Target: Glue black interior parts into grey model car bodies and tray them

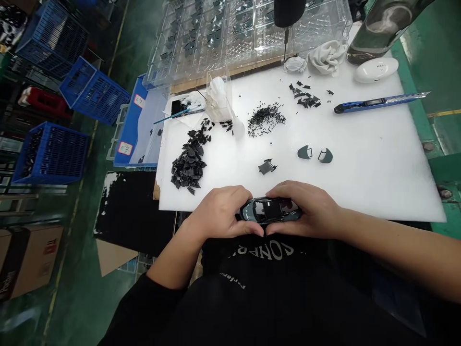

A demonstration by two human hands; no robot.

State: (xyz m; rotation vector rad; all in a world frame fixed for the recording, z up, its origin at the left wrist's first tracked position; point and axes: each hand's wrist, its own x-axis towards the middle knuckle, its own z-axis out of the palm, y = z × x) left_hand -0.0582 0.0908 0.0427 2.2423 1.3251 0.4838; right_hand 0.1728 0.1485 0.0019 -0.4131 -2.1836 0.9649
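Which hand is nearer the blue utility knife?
Right. The right hand grips one end of the model car, with the blue utility knife beyond it and to its right. The left hand grips the other end, farther left.

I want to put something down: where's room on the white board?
The board between the blue knife, gray pieces and right arm looks mostly bare. It's crowded around the black pile, clear box and tiny bits.
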